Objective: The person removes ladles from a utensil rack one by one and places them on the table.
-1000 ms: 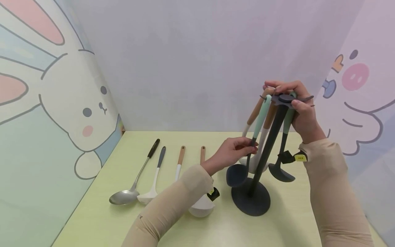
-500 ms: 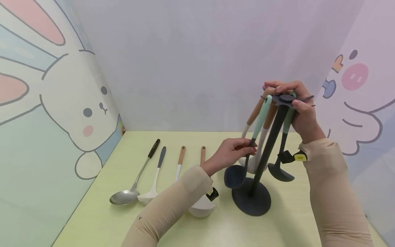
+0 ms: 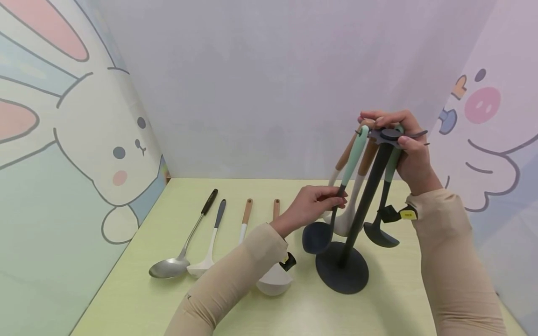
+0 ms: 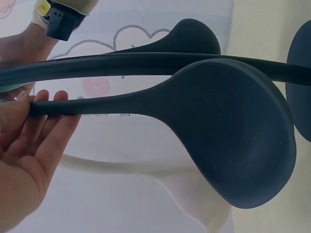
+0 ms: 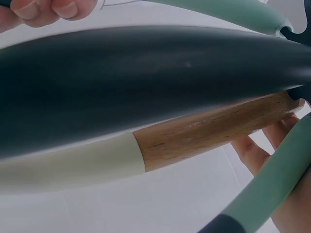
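In the head view my left hand (image 3: 308, 207) pinches the dark stem of a ladle (image 3: 316, 239) with a mint-green handle. The top of that handle is at a hook on the black utensil stand (image 3: 366, 205). My right hand (image 3: 415, 154) grips the stand's hooked top, with fingers behind it and thumb in front. The stand leans. Still hanging from it are a second mint-handled utensil (image 3: 380, 234) with a dark head and two white utensils with wooden handles (image 3: 368, 156). In the left wrist view the ladle bowl (image 4: 238, 136) fills the middle, with fingertips (image 4: 60, 104) under its stem.
Left of the stand, a steel spoon (image 3: 169, 268), a white ladle with a grey handle (image 3: 202, 268) and another white ladle (image 3: 274, 282) lie in a row on the pale table (image 3: 138, 308). The left sleeve partly covers a wooden-handled utensil (image 3: 247, 214). A wall closes the back.
My left hand and the mint-handled ladle have shifted slightly left, and the handle's top sits a little higher at the hook. My right hand and the stand have hardly moved.
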Demonstrator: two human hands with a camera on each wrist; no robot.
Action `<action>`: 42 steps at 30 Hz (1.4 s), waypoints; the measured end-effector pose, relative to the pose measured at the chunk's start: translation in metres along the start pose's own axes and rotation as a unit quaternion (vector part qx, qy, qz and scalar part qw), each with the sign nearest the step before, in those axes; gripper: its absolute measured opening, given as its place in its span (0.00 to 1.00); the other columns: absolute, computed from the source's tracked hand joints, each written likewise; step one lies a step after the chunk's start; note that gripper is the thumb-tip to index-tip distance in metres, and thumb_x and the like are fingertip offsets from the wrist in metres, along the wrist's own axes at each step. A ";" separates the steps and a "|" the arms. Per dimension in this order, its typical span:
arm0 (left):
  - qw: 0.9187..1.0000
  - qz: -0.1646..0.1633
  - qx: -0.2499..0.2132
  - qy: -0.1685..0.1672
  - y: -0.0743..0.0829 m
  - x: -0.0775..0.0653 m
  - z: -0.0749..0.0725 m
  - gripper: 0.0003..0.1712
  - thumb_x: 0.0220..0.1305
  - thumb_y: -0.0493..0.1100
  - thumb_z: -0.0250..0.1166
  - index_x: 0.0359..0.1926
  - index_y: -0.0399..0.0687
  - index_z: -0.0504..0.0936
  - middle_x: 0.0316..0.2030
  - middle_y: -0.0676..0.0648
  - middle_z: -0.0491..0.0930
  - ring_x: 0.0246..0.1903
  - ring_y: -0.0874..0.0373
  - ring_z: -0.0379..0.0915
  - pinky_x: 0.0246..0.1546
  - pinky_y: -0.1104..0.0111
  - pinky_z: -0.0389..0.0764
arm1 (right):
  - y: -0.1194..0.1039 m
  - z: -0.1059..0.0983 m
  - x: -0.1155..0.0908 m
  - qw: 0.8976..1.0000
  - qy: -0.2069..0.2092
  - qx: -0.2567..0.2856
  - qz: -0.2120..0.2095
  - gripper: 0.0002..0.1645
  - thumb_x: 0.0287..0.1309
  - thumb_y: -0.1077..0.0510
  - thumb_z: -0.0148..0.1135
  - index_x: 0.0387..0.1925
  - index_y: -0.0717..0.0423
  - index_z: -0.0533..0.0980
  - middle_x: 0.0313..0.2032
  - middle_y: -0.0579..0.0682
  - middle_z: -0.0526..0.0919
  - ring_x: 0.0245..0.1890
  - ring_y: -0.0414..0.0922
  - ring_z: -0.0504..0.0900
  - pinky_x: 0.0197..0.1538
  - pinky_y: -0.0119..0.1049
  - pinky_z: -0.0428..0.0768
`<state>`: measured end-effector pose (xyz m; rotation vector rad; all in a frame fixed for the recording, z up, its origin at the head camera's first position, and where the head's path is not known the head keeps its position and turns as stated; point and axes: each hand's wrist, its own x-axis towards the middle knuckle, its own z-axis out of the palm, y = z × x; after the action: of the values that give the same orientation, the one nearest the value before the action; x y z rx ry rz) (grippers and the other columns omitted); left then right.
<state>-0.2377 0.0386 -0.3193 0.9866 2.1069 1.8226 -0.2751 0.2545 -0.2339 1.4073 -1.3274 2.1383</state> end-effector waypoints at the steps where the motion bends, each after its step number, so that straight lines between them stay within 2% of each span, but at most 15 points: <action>1: 1.000 0.001 -0.002 0.000 0.000 0.000 0.000 0.14 0.70 0.32 0.60 0.54 0.30 0.82 0.44 0.36 0.85 0.44 0.51 0.84 0.47 0.71 0.81 | 0.000 0.000 0.000 1.000 0.000 0.002 0.000 0.19 0.54 0.61 0.61 0.41 0.75 0.74 0.55 0.68 0.79 0.60 0.62 0.74 0.63 0.47 0.68; 8: 1.000 0.002 0.000 -0.001 0.002 -0.001 -0.002 0.14 0.70 0.32 0.60 0.54 0.31 0.82 0.44 0.36 0.85 0.43 0.55 0.84 0.48 0.71 0.81 | 0.000 0.000 0.000 1.000 0.002 0.003 0.001 0.19 0.54 0.61 0.60 0.41 0.75 0.74 0.54 0.68 0.79 0.60 0.63 0.74 0.62 0.46 0.68; 23: 1.000 -0.003 -0.010 0.007 0.002 -0.003 -0.006 0.15 0.70 0.32 0.60 0.55 0.30 0.81 0.47 0.36 0.84 0.44 0.54 0.84 0.48 0.70 0.81 | -0.001 0.000 0.000 1.000 0.000 -0.005 -0.002 0.18 0.54 0.61 0.58 0.41 0.74 0.75 0.49 0.64 0.84 0.61 0.62 0.72 0.62 0.46 0.66; 32: 1.000 -0.004 -0.004 0.014 0.002 -0.004 -0.010 0.15 0.70 0.32 0.61 0.55 0.30 0.81 0.48 0.36 0.84 0.45 0.55 0.84 0.48 0.69 0.81 | -0.002 0.000 -0.001 1.000 0.009 -0.020 0.002 0.18 0.54 0.60 0.58 0.40 0.73 0.75 0.53 0.64 0.81 0.61 0.61 0.72 0.64 0.47 0.63; 35: 1.000 -0.002 -0.003 0.016 0.002 -0.004 -0.012 0.15 0.70 0.32 0.61 0.55 0.30 0.81 0.47 0.36 0.84 0.45 0.53 0.84 0.47 0.69 0.82 | -0.002 -0.001 -0.001 1.000 0.011 -0.022 0.002 0.18 0.54 0.60 0.58 0.40 0.73 0.75 0.54 0.65 0.81 0.60 0.61 0.73 0.63 0.46 0.64; 42: 0.999 0.002 -0.018 0.027 -0.002 -0.006 -0.018 0.15 0.69 0.31 0.61 0.54 0.29 0.81 0.46 0.33 0.83 0.47 0.42 0.82 0.47 0.67 0.82 | -0.001 -0.001 -0.001 1.000 0.008 -0.018 0.002 0.18 0.54 0.60 0.59 0.40 0.73 0.75 0.54 0.65 0.81 0.59 0.61 0.75 0.61 0.46 0.64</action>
<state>-0.2436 0.0210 -0.3183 0.9441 2.0976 1.9023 -0.2751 0.2564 -0.2340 1.3711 -1.3571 2.1143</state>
